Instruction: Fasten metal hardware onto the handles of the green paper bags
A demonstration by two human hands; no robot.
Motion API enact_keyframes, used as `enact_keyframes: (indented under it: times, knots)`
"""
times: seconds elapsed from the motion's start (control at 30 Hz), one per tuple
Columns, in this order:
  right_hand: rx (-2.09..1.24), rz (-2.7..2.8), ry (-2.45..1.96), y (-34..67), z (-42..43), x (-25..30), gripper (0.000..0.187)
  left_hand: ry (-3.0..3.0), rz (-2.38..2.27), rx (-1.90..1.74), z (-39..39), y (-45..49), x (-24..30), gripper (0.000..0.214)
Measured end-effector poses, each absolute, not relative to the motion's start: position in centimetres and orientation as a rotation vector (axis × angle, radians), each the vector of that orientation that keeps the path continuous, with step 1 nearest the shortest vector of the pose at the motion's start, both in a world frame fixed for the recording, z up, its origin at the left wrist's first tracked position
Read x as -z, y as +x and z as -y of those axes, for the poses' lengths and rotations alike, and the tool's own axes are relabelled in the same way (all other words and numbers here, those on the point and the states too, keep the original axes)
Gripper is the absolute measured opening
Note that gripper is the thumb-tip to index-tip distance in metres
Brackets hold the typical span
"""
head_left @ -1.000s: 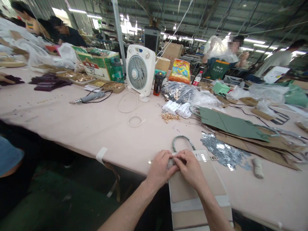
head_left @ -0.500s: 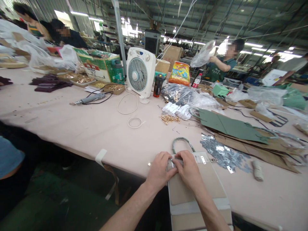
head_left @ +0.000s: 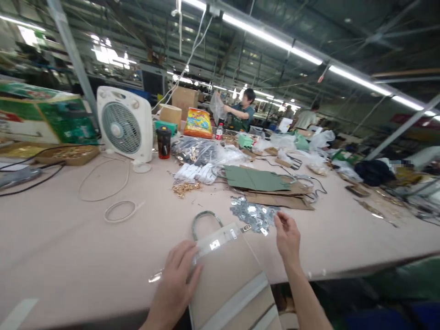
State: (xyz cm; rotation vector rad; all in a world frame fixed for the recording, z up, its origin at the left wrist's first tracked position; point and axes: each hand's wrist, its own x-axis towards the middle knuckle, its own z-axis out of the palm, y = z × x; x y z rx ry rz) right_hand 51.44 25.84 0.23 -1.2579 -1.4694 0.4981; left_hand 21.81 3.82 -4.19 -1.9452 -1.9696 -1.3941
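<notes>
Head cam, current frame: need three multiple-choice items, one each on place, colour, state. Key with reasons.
1. Where is the left hand? A on the tan bag; B on the desk fan; C on the metal tags.
2. What colour is the sheet on the brown cardboard? A red; B white; C green.
3. The right hand is: A flat on the tan bag; B raised clear of the tan bag; C inside the desk fan.

1 A: its fingers lie over the bag's edge.
2 C: it shows green against the cardboard.
3 B: it is held up beside the bag, near the metal tags.
</notes>
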Motion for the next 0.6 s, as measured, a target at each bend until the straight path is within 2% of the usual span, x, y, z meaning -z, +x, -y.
enact_keyframes:
  times: [0.1,0.2,0.3,0.43,0.53,0.6]
  knots:
    - [-0.293,1.451,-1.521,56.3,-30.2,0.7,0.069,-2.169,1.833,1.279,-5.8,24.5,2.3,0.038]
    - [-0.276,1.505,-1.705,58.3,-32.3,2.0,0.083,-2.339,1.901,1.07,-8.3,27.6,0.5,0.051]
    - [-0.4,1.459,-1.727,58.9,-32.9,2.7,0.072,-2.358,2.027,0.927,-10.5,29.2,0.0,0.061]
    - [-0.604,1.356,-1.674,59.6,-33.3,2.4,0.048,-2.323,2.088,0.929,-11.4,29.4,0.6,0.053]
    - [-0.777,1.337,-1.558,58.6,-33.0,1.3,0.047,-2.314,2.096,0.931,-11.5,29.4,0.8,0.046]
    - [-1.026,1.282,-1.346,56.5,-31.7,0.2,0.046,-2.326,2.094,0.909,-11.7,29.4,0.8,0.043]
